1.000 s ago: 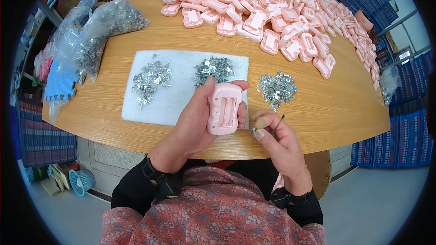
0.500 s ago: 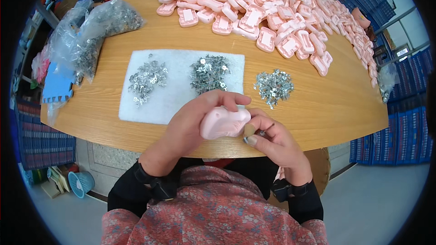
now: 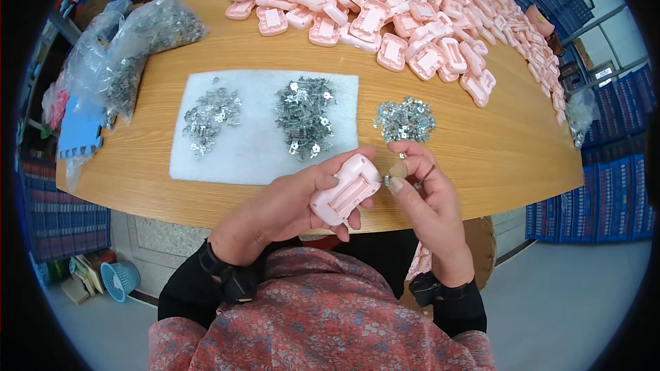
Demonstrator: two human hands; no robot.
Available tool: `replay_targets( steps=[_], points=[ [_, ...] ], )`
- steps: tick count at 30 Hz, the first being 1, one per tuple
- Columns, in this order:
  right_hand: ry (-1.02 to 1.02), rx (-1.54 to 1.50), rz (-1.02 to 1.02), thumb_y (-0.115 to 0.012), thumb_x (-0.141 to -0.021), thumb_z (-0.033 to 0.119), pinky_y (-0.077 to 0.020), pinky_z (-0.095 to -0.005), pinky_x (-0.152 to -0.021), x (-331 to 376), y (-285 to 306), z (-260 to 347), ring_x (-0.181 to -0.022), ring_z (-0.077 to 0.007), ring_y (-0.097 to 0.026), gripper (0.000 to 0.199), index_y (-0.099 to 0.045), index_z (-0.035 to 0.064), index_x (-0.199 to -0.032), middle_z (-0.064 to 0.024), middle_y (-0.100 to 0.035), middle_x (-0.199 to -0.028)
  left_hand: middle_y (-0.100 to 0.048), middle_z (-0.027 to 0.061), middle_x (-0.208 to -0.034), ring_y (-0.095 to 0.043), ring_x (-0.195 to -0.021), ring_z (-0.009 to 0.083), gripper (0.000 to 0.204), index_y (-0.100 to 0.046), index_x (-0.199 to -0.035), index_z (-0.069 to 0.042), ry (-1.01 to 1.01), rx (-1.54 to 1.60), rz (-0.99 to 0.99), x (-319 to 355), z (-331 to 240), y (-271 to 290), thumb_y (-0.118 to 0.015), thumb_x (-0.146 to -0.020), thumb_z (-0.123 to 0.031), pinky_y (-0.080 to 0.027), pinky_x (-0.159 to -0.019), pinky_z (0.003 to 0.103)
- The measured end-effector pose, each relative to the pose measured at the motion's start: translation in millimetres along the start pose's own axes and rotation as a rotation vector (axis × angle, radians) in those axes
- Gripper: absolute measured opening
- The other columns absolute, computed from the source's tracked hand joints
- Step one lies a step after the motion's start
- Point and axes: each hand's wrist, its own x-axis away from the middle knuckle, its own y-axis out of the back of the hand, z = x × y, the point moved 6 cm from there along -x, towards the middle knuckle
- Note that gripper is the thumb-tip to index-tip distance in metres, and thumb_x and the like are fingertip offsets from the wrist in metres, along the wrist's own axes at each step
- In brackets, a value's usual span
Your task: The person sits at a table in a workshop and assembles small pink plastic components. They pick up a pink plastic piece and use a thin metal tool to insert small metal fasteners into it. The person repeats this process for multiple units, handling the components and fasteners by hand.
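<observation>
My left hand (image 3: 292, 199) grips a pink plastic casing (image 3: 346, 189) tilted over the table's near edge, its recessed side facing up. My right hand (image 3: 421, 192) pinches a small metal piece (image 3: 388, 180) with thumb and forefinger against the casing's right end, and a thin dark tool pokes out between its fingers. Just beyond the hands lie three heaps of small silver metal parts: two on a white felt pad (image 3: 258, 144) and one pile (image 3: 405, 119) on bare wood.
A large heap of pink casings (image 3: 385, 14) covers the far side of the round wooden table (image 3: 495, 158). Clear plastic bags of metal parts (image 3: 134, 48) lie at the left, with a blue foam piece (image 3: 79, 130). Blue crates stand at the right.
The casing has turned from upright to lying tilted, and both hands have dropped closer to the table's near edge. My right fingers have come onto the casing's end.
</observation>
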Motion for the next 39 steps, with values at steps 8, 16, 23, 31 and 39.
replay_targets(
  steps=[8, 16, 23, 31, 39],
  points=[
    [0.17, 0.338, -0.094, -0.061, -0.088, 0.001, -0.0479, -0.0293, -0.079, -0.9, -18.3, 6.3, -0.094, -0.0178, -0.059, 0.009, -0.059, -0.0005, -0.097, -0.013, -0.052, -0.123, -0.057, 0.0135, -0.109, -0.065, -0.088, 0.0263, 0.047, -0.03, -0.148, -0.015, -0.036, 0.072, -0.034, -6.9, 9.2, 1.5, -0.035, -0.103, -0.025, -0.059, -0.076, 0.044],
    [0.381, 0.555, -0.192, -0.062, -0.079, -0.005, -0.0513, -0.0373, -0.078, -1.8, -25.5, 5.0, -0.092, -0.0323, -0.062, 0.017, -0.056, -0.0021, -0.096, -0.0184, -0.056, -0.111, -0.058, 0.0133, -0.114, -0.067, -0.09, 0.0257, 0.044, -0.028, -0.148, -0.017, -0.001, 0.027, -0.144, -10.0, 18.5, 4.8, -0.03, -0.106, -0.027, -0.059, -0.084, 0.049],
    [0.407, 0.695, -0.187, -0.068, -0.079, -0.001, -0.0502, -0.0372, -0.072, -1.0, -27.7, 3.4, -0.087, -0.0306, -0.062, 0.017, -0.058, 0.0002, -0.093, -0.0145, -0.061, -0.095, -0.058, 0.0138, -0.114, -0.067, -0.09, 0.0262, 0.043, -0.028, -0.148, -0.018, 0.018, -0.037, -0.212, -13.2, 21.0, 6.7, -0.03, -0.106, -0.027, -0.059, -0.084, 0.048],
    [0.047, 0.354, -0.205, -0.067, -0.09, 0.007, -0.0476, -0.028, -0.063, -0.3, -11.0, -12.8, -0.072, -0.0136, -0.058, 0.015, -0.059, 0.0002, -0.1, -0.0075, -0.059, -0.083, -0.058, 0.0142, -0.109, -0.066, -0.09, 0.0269, 0.048, -0.023, -0.15, -0.015, 0.011, -0.027, -0.157, -12.0, 14.5, 3.1, -0.03, -0.104, -0.025, -0.059, -0.083, 0.046],
    [-0.083, -0.007, -0.103, -0.063, -0.096, 0.013, -0.044, -0.0218, -0.064, -1.3, -11.6, -31.4, -0.076, -0.003, -0.051, 0.018, -0.058, -0.0014, -0.106, 0.0012, -0.06, -0.081, -0.06, 0.015, -0.105, -0.068, -0.086, 0.0277, 0.046, -0.026, -0.149, -0.016, -0.025, -0.113, -0.167, -13.5, 13.4, 3.4, -0.034, -0.105, -0.028, -0.059, -0.08, 0.046]
  ],
)
